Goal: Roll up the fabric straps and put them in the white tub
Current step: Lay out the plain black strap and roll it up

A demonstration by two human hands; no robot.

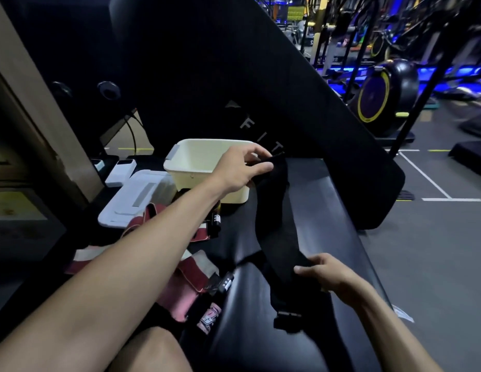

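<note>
Two hands hold one long black fabric strap [274,224] stretched above the black padded counter [328,224]: left hand [240,167] pinches its far end beside the white plastic tub [196,162], right hand [328,275] grips its near part. Red-and-pink straps [191,277] lie nearby.

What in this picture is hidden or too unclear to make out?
Head view only:
- Inside of the white tub: the left hand and forearm cover part of it, so its contents are uncertain.
- Black strap: its far end disappears inside the left hand's grip; black on the black bench, its edges blur.
- Red straps: the forearm crosses them, so their count is unclear.
- Right hand: its fingertips are tucked under the strap.
</note>
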